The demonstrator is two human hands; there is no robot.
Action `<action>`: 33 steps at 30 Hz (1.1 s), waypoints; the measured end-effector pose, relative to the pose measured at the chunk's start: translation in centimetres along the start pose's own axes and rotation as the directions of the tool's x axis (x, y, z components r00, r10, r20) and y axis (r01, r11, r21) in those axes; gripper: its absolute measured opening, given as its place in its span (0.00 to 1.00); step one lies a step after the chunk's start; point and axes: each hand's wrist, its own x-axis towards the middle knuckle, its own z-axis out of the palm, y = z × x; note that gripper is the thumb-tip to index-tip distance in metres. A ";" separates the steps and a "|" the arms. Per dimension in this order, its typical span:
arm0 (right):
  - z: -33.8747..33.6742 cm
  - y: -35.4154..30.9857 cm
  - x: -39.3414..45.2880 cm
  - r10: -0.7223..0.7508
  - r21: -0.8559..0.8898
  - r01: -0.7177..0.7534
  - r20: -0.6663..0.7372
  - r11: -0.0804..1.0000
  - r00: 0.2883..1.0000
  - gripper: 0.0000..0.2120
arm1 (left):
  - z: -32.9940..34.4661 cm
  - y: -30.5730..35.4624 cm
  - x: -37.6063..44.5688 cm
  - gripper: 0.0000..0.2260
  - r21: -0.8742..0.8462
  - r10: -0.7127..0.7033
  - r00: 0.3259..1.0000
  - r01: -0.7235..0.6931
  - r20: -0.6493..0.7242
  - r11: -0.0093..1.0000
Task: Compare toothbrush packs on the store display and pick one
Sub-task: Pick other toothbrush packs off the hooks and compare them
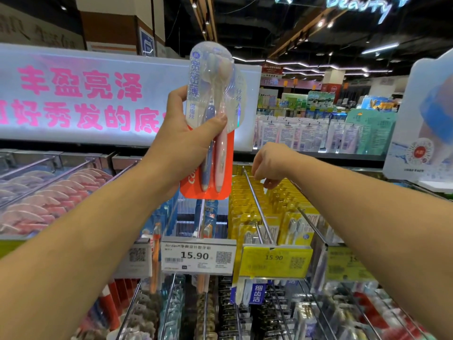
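My left hand (186, 141) holds up a toothbrush pack (213, 123) with a red card and a clear blister; inside are a blue and a pink brush, upright, heads at the top. My right hand (269, 165) reaches down over the yellow toothbrush packs (247, 204) hanging on a metal peg (257, 204), fingers curled loosely just above them; whether it touches a pack cannot be told.
Pink packs (49, 200) hang on pegs at the left. Price tags reading 15.90, one white (198, 256) and one yellow (274, 261), sit at the peg ends. More packs hang on lower rows. A lit pink-lettered sign (85, 94) runs behind the display.
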 end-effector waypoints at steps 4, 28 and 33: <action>0.7 -0.3 1.0 0.043 -0.124 -0.038 0.033 0.992 0.999 0.11 | -0.1 -0.1 0.0 0.22 0.001 0.007 1.000 -0.007 0.006 1.000; 1.0 -1.0 1.2 0.043 -0.137 -0.033 0.068 0.990 0.997 0.09 | 0.1 0.0 0.0 0.21 0.022 0.003 1.000 -0.003 -0.002 1.000; 0.7 -0.5 0.4 0.036 -0.070 -0.028 0.117 0.997 0.992 0.10 | 0.1 0.0 0.0 0.20 0.019 -0.005 1.000 0.005 -0.004 1.000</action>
